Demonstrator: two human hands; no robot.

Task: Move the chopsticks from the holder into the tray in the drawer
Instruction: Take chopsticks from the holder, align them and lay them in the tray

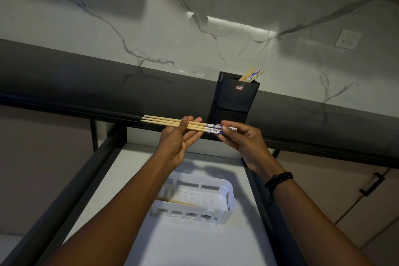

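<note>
where the bundle of chopsticks [166, 122] is pinched at its blue-patterned end by the fingertips [224, 128] of the right hand [244, 144], the plain shafts are laid across the near-straight fingers of the left hand [179, 138] and pressed down by its thumb. the bundle is held level in the air, over the back of the open drawer [216, 244]. more chopsticks [251, 75] are stood leaning in the black holder [235, 99] on the counter [86, 84]. pale sticks [177, 201] are seen lying in the white slotted tray [224, 211] in the drawer. a red label [239, 87] is fixed to the holder front; its writing cannot be read.
</note>
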